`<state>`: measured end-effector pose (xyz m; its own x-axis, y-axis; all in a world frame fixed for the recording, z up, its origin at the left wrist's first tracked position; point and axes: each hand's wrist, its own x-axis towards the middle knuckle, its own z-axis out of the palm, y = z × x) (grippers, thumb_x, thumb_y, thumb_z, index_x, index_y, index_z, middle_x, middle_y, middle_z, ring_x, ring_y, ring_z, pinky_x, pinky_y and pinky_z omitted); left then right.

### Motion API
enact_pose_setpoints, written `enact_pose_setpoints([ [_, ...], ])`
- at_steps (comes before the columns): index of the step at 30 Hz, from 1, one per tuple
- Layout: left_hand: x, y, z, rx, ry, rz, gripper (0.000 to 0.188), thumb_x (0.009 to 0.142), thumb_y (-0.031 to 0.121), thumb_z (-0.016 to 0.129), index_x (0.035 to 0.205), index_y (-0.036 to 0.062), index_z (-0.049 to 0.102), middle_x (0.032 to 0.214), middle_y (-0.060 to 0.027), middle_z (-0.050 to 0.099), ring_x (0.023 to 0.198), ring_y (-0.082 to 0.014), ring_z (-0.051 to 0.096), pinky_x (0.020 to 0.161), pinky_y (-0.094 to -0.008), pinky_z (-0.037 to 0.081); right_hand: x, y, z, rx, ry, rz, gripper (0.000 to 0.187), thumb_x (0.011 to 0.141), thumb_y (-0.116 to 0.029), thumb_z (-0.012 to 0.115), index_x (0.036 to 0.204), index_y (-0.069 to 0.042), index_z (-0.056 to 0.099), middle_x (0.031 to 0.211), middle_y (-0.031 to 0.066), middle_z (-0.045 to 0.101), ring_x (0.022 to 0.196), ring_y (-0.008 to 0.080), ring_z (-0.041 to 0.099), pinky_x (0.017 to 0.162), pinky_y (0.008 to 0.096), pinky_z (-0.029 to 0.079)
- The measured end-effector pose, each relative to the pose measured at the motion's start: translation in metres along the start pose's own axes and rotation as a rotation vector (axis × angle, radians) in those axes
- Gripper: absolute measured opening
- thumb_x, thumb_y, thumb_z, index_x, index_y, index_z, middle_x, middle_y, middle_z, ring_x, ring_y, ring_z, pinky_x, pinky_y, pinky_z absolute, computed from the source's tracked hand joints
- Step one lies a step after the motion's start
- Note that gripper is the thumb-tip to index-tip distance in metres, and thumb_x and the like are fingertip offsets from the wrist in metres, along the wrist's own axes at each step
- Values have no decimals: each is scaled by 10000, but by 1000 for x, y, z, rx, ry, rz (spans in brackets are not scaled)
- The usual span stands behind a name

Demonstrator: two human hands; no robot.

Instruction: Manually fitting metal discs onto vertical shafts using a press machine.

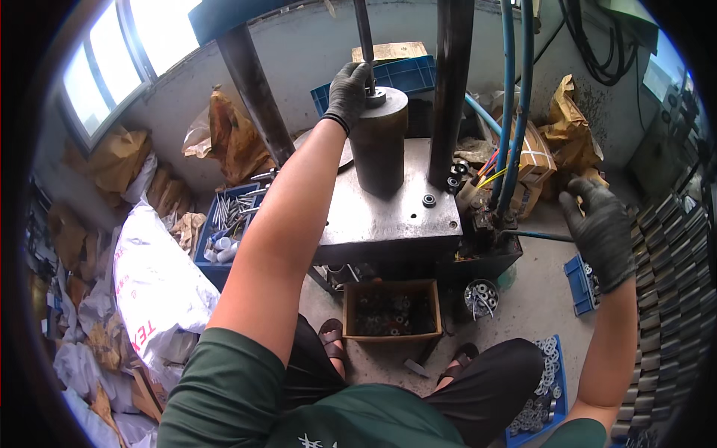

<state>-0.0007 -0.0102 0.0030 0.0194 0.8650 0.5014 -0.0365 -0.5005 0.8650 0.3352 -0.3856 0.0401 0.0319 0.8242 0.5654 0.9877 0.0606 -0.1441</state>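
My left hand (347,93), in a dark grey glove, is closed at the top of a thick metal cylinder (379,153). Its fingertips meet a thin metal pin (370,81), upright beneath the press rod (363,30). A small dark ring (378,98) surrounds the pin's foot on the cylinder top. The cylinder stands on the press's steel table (381,213). Off to the right, my gloved right hand (601,231) is raised, fingers bent but apart, with nothing visible in it. Close beside it ends a blue lever (541,236).
Press columns (450,89) flank the cylinder. A bearing (429,201) lies on the table. Below are a cardboard box (392,335) of parts and a tin (482,297). Blue bins of metal parts (231,209) and rings (560,388) stand either side; stacked metal pieces (672,299) line the right.
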Motion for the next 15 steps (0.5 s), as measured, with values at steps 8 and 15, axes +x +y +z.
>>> enact_pose_setpoints([
  [8, 7, -10, 0, 77, -33, 39, 323, 1034, 352, 563, 1129, 66, 679, 865, -20, 664, 761, -112, 615, 728, -269, 527, -164, -12, -7, 92, -565, 79, 214, 798, -194, 696, 929, -25, 711, 870, 207, 687, 810, 395, 683, 732, 468, 550],
  [15, 7, -10, -5, 37, -25, 43, 346, 1043, 372, 537, 1099, 66, 688, 840, -37, 677, 728, -122, 621, 728, -275, 529, -181, -20, 4, 12, -577, 83, 149, 803, -167, 662, 873, -40, 698, 842, 201, 680, 783, 404, 673, 735, 482, 552],
])
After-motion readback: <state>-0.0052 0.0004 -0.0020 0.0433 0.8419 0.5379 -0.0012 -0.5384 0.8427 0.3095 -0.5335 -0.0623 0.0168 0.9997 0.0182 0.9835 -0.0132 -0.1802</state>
